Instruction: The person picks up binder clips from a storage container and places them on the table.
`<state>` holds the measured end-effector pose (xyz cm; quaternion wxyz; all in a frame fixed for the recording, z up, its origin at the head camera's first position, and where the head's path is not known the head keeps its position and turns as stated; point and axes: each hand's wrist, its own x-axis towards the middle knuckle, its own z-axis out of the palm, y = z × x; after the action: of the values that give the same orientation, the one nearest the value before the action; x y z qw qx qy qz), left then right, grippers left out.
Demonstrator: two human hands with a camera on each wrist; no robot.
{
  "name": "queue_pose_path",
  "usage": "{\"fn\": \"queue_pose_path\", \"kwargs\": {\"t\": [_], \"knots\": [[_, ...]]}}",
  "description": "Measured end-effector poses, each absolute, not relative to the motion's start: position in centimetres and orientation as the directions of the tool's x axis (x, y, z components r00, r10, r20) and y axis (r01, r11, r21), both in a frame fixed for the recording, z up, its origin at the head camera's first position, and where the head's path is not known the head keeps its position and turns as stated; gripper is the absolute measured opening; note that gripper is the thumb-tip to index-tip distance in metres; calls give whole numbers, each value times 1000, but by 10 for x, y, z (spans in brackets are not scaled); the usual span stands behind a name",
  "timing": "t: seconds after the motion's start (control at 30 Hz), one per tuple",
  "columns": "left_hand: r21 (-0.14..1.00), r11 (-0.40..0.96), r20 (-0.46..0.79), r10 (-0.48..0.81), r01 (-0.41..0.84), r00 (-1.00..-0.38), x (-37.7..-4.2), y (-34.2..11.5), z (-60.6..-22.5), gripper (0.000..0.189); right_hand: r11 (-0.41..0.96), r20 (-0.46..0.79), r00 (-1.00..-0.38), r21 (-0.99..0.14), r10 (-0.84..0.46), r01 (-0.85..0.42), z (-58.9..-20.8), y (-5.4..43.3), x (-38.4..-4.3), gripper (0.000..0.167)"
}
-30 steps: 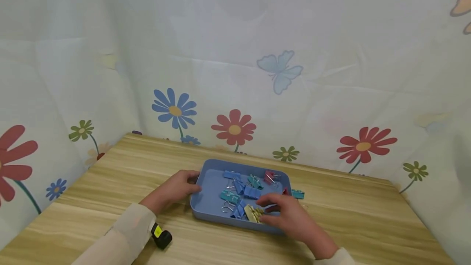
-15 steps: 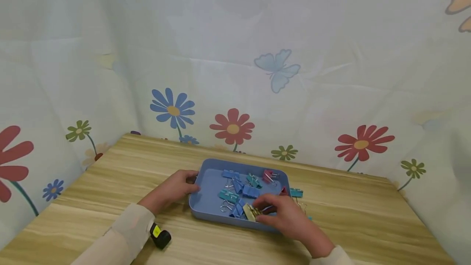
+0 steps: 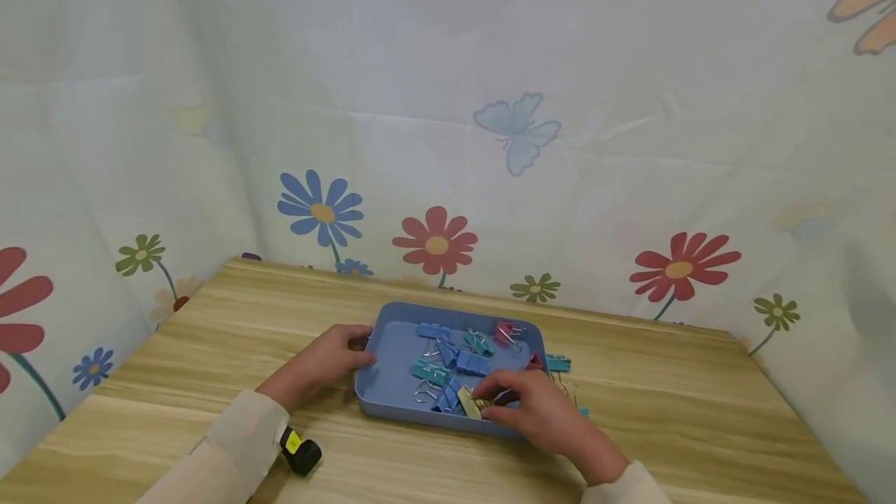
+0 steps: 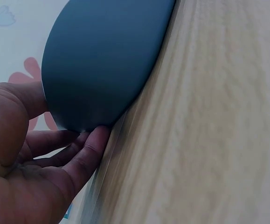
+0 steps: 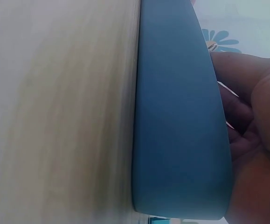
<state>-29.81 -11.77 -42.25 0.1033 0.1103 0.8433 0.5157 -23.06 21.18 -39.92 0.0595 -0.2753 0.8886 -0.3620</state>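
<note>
Pinching a gold binder clip (image 3: 468, 403) by its handle end, the right hand (image 3: 535, 411) works just inside the near wall of a blue tray (image 3: 387, 372); its fingertips are partly hidden, so the exact hold on the handles is hard to judge. Immediately left of that pinch is a blue clip (image 3: 448, 395), and farther left and a little beyond, a teal clip (image 3: 430, 371). Straight past the pinch lies another blue clip (image 3: 474, 364), with a red clip (image 3: 505, 333) farther off near the tray's far right corner. Outside the tray's right wall, beyond the right hand, sits a second teal clip (image 3: 558, 363). Well left of the pinch, the left hand (image 3: 336, 360) grips the tray's left end, thumb over the rim, other fingers against the outer wall, low by the wooden table (image 3: 665, 395).
</note>
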Motion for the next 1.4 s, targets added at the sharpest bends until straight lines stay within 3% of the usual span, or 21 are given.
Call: {"fn": "queue_pose_path", "kwargs": {"t": [0.6, 0.83, 1.4], "knots": [[887, 458, -69, 265, 62, -962, -298, -118, -423, 53, 647, 110, -878, -634, -466, -423, -392, 218, -230, 12], [888, 452, -62, 297, 83, -953, -296, -118, -420, 55, 639, 173, -888, -637, -426, -431, -389, 223, -229, 14], [885, 456, -55, 299, 92, -953, -297, -118, -422, 54, 523, 193, -934, -785, -300, -331, -380, 235, -227, 21]]}}
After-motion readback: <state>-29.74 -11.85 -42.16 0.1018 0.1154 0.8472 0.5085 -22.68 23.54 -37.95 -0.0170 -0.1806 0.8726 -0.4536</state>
